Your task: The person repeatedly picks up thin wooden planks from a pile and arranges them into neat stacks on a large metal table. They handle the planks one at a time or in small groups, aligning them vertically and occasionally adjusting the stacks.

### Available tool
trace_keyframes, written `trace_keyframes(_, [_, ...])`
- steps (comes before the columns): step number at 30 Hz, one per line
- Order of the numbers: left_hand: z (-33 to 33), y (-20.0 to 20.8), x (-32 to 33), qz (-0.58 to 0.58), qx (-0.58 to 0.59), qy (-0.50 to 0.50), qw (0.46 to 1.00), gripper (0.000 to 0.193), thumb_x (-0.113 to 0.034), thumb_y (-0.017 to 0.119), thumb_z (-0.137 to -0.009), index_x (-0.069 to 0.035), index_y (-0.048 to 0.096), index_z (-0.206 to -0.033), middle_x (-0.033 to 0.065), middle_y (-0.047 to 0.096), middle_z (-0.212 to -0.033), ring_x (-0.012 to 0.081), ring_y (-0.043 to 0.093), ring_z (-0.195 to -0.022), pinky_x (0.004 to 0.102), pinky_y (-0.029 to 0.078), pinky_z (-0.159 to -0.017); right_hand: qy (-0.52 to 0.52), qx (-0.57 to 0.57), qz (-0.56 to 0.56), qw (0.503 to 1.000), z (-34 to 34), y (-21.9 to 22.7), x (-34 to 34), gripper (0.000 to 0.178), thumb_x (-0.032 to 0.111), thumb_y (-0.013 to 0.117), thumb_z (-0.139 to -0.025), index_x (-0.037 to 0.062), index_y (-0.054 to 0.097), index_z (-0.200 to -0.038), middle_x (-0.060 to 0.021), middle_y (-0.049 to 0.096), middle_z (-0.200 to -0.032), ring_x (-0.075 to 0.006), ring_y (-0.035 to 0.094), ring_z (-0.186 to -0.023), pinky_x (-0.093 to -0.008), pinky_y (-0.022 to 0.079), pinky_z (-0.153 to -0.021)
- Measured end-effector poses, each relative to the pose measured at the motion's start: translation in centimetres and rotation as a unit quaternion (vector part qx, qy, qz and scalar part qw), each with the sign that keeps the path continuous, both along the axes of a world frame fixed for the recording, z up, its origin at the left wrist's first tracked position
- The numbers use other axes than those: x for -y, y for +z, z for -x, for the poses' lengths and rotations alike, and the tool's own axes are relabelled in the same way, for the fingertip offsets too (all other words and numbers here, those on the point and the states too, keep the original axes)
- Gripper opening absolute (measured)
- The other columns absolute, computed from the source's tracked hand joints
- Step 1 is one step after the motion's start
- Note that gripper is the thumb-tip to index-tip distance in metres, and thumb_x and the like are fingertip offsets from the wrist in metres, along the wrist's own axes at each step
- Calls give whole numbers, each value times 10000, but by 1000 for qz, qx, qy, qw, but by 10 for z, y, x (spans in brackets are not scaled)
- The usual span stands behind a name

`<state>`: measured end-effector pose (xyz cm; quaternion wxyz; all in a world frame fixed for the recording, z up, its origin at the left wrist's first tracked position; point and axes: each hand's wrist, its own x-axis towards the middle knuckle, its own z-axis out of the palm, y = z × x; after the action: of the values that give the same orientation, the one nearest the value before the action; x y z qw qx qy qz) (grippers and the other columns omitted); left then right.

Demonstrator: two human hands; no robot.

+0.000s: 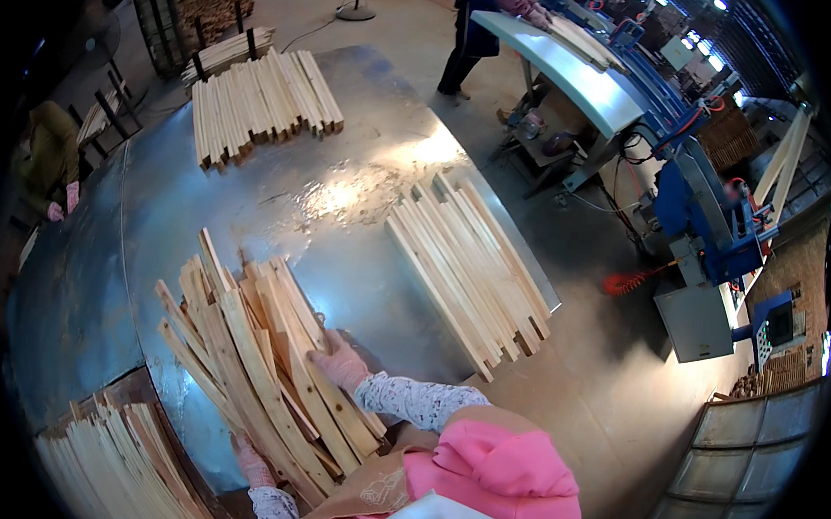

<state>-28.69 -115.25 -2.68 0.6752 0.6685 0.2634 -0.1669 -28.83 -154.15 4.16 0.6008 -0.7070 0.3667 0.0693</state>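
A loose pile of pale wooden strips (265,364) lies fanned out on the metal-topped table, its near ends close to my body. My right hand (341,359), in a pink glove, grips the pile's right side, fingers over the outer strips. Low on the left side, my left hand (253,462) holds the edge of the same pile; its fingers are partly hidden by the wood. Some strips are crossed and tilted, with uneven far ends. To the right lies a neater row of wooden strips (465,270), apart from my hands.
The metal table (234,217) carries another strip stack (265,103) at its far side. More strips (120,460) stand at lower left. A person (48,160) is at the left edge, another (473,42) by a far bench (569,68). Blue machinery (710,215) stands right.
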Motion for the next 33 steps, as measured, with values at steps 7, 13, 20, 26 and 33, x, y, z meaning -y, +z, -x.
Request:
trace_keyframes(7, [6,-4,-15,-4,0,-18,1000,861,-592,566,-1071,-115,239,-1710,159,481,-1618,317,582,-1354,427,525,-1112,40,-9,-79,996,-15,19,20,891,451,770,-923,6,420,-1610,-239,621,-1502,-331,612,-1370,-394,457,-1166])
trace_keyframes(13, [-11,29,19,131,-99,-21,986,821,-671,512,-1057,-174,327,-1683,133,493,-1629,338,581,-1373,495,530,-1123,45,19,-128,991,-24,-38,38,813,479,762,-934,-26,535,-1530,-198,723,-1347,-286,690,-1235,-377,504,-1112])
trace_keyframes(20, [2,66,28,180,-158,18,971,841,-766,448,-1035,-191,427,-1648,123,526,-1618,366,590,-1376,547,539,-1122,73,13,-171,982,-21,-28,39,764,451,744,-963,42,531,-1572,-172,707,-1388,-273,659,-1288,-395,485,-1147])
trace_keyframes(26, [-10,56,13,118,-131,-79,981,920,-774,456,-1027,-91,425,-1643,152,554,-1582,370,606,-1348,500,535,-1109,48,44,-192,979,-22,-64,40,734,405,751,-967,48,538,-1572,-161,707,-1391,-247,661,-1267,-380,491,-1134])
trace_keyframes(33, [-27,5,-34,136,-52,-99,984,825,-582,552,-1081,-82,284,-1679,179,426,-1644,301,505,-1443,481,467,-1199,58,25,-147,987,-24,-38,39,710,391,736,-974,38,549,-1561,-171,717,-1380,-241,664,-1267,-374,491,-1133])
